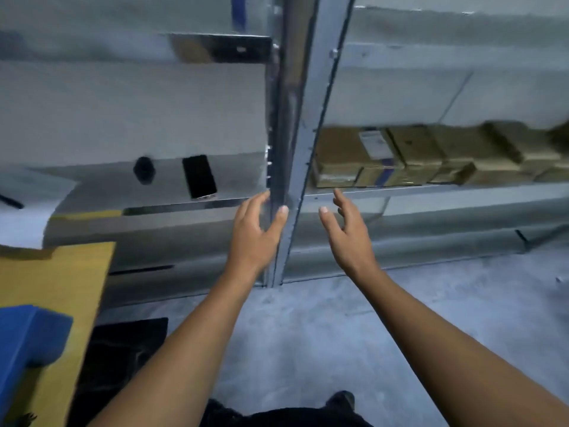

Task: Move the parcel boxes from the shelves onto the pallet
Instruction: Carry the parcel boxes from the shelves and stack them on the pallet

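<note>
Several brown cardboard parcel boxes lie in a row on the right-hand metal shelf, one with a white label. Both my arms reach forward toward the shelving. My left hand is open, fingers relaxed, right in front of the upright steel post. My right hand is open too, fingers spread, just below and left of the nearest box, touching nothing. The picture is blurred.
On the left shelf lie a black phone and a small black round object. A yellow board with a blue block sits at lower left, beside a black mat. Grey concrete floor lies below.
</note>
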